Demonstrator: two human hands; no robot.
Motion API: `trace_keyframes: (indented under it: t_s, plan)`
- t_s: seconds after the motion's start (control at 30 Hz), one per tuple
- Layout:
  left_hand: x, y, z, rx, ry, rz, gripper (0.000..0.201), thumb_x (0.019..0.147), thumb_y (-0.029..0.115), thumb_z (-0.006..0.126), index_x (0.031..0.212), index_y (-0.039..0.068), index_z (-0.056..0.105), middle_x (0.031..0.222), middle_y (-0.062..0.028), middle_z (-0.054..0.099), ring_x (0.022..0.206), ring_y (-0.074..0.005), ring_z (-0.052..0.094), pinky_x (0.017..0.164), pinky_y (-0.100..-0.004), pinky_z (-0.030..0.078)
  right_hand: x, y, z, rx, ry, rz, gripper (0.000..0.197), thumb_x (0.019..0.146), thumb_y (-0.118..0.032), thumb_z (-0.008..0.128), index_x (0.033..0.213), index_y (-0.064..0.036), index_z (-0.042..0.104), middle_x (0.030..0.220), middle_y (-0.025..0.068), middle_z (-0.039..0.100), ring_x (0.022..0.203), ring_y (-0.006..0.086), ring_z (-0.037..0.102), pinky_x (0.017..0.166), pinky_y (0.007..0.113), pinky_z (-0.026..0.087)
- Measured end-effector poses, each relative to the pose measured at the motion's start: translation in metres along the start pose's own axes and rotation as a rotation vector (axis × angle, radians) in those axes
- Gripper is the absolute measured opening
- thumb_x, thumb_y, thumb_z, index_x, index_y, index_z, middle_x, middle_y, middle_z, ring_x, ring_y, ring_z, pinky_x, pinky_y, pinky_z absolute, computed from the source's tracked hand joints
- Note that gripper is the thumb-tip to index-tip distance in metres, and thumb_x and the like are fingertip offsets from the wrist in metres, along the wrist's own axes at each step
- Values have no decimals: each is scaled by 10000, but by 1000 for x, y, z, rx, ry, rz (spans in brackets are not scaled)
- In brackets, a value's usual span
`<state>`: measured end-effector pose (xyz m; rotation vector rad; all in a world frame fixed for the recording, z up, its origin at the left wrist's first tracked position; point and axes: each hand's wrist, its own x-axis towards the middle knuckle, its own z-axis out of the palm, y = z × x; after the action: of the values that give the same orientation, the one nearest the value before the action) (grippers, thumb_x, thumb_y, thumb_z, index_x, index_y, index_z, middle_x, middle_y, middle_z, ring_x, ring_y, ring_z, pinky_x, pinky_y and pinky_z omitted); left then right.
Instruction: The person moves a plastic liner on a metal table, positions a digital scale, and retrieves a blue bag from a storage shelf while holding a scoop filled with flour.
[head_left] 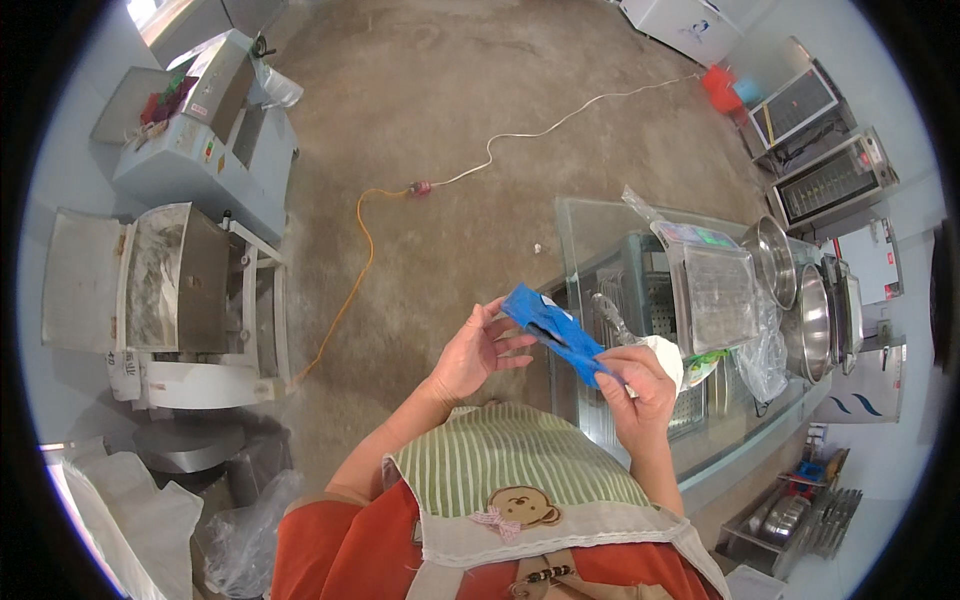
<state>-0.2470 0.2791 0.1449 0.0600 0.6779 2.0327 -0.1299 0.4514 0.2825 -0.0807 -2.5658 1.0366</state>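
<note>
A blue, flat, crumpled piece that looks like a thin packet or pouch (572, 345) is held up in front of my apron, with a dark slit along it. My right hand (643, 388) pinches its right end between thumb and fingers. Beside its upper left end is my left hand (470, 352), palm turned inward and fingers spread; whether the fingertips touch it is hard to make out. Just behind my right hand lies something white and rounded (664, 362), with a green and white packet (704, 368) next to it.
On the right stands a glass-topped table (715, 455) with a scale (712, 290) and metal bowls (768, 262). Grey machines (215, 150) line the left. A cable with an orange part (366, 250) crosses the floor. Ovens (835, 182) stand along the right wall.
</note>
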Motion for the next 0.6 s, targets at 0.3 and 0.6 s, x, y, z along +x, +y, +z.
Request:
trace_keyframes:
  t_s: [0.3,0.6]
  plan:
    - [-9,9,-16,128,2,23,577,903,509,491,1327,124,424,1258,-31,497,1147,-175,476,934,-358,398,-1,-17,10,-18,-38,-113,161,702,-18,697,859,-5,662,887,114,650,796,239,599,702,307,476]
    - [-25,9,-10,747,163,268,464,950,196,476,1355,-12,388,1327,-134,459,1225,-224,436,1042,-372,316,-16,6,14,-33,128,-7,137,751,-80,700,874,-46,649,879,95,628,814,268,610,697,349,495]
